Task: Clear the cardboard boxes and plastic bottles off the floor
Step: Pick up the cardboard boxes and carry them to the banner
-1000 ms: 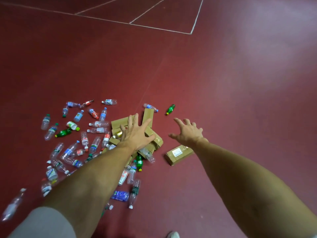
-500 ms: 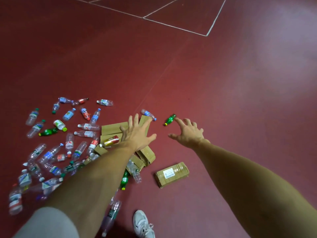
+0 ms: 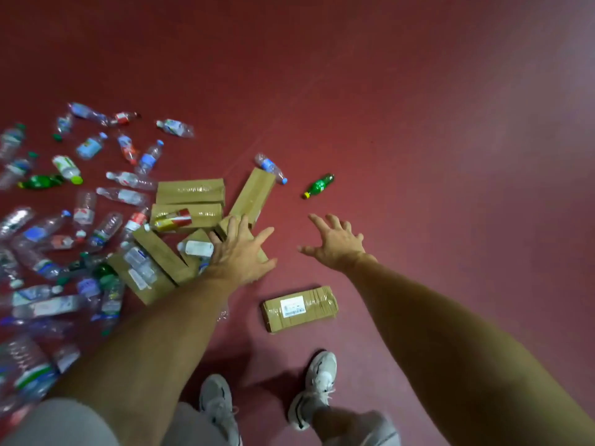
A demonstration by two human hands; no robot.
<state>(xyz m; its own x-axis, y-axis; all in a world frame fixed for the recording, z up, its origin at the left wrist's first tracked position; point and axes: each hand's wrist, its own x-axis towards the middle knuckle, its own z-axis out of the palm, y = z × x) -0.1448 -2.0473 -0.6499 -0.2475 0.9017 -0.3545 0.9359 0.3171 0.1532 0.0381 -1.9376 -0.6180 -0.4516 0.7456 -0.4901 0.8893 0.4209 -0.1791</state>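
Observation:
Several brown cardboard boxes point(image 3: 190, 190) lie jumbled on the red floor at centre left. One taped box with a white label point(image 3: 300, 308) lies apart, nearer my feet. Many clear plastic bottles point(image 3: 42, 230) are scattered to the left, and a small green bottle point(image 3: 318, 185) lies alone beyond my right hand. My left hand point(image 3: 240, 252) is spread with straight fingers above the right edge of the box pile, holding nothing. My right hand point(image 3: 335, 241) is also spread and empty, over bare floor between the green bottle and the labelled box.
My two white sneakers point(image 3: 317, 384) stand on the floor at the bottom centre. A clear bottle with a blue cap point(image 3: 270, 167) lies at the far end of a slanted box. Bare red floor point(image 3: 450, 156) stretches to the right and beyond.
I have stepped closer and my view tilted down: boxes and bottles look larger, both shoes are now in view. Both hands stay spread and empty, lower toward the boxes.

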